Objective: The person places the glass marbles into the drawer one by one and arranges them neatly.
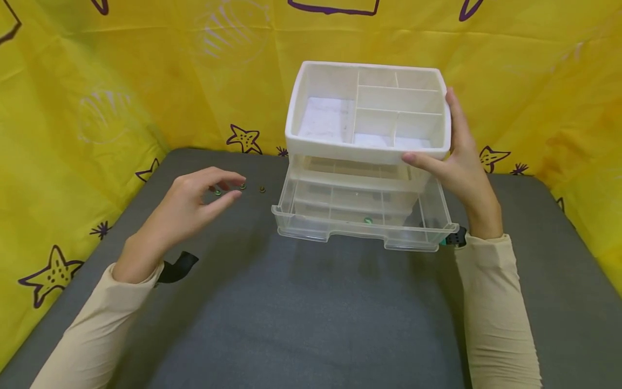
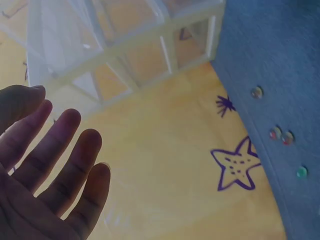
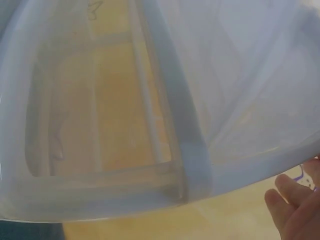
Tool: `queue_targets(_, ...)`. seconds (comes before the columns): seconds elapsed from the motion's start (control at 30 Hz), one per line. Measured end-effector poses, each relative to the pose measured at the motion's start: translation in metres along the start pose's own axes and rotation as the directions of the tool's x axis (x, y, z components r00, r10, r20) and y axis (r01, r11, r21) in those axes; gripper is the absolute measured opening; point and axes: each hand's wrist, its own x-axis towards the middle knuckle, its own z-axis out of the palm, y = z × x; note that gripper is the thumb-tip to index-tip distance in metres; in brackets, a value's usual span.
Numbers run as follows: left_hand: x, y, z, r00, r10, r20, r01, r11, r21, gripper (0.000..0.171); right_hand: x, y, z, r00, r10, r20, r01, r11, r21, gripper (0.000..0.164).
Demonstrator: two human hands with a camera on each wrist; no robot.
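Note:
A white plastic drawer organizer (image 1: 369,154), with divided compartments on top, stands toward the back of the table. Its lowest clear drawer (image 1: 311,224) is pulled out, and a small green glass marble (image 1: 368,220) shows there. My right hand (image 1: 461,167) grips the organizer's upper right side, thumb at the front corner. My fingers (image 3: 295,195) show beside its edge in the right wrist view. Left of the organizer, my left hand (image 1: 191,202) hovers with loosely bent fingers, nothing between them. Several small glass marbles (image 2: 256,93) lie on the table near it, some partly hidden behind its fingers in the head view.
The grey table (image 1: 311,319) runs up to a yellow cloth (image 1: 204,81) printed with purple starfish, which hangs behind and at both sides. A black strap end (image 1: 180,267) sticks out by the left wrist, and a dark strap piece (image 1: 457,236) by the right.

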Motion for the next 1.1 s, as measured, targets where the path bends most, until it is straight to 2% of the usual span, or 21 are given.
queue_targets(0.3,-0.023,-0.013,-0.012,0.996,-0.086,-0.014,0.086,0.996,0.015,0.027,-0.001,-0.001,0.001,1.0,0.002,-0.004,-0.002,0.999,0.034,0.113)
queue_targets(1.1,-0.061,-0.065,-0.01,0.982,-0.187,-0.012,0.188,0.981,0.052,0.028,-0.002,0.0,0.001,1.0,0.001,-0.006,0.0,0.999,0.05,0.112)
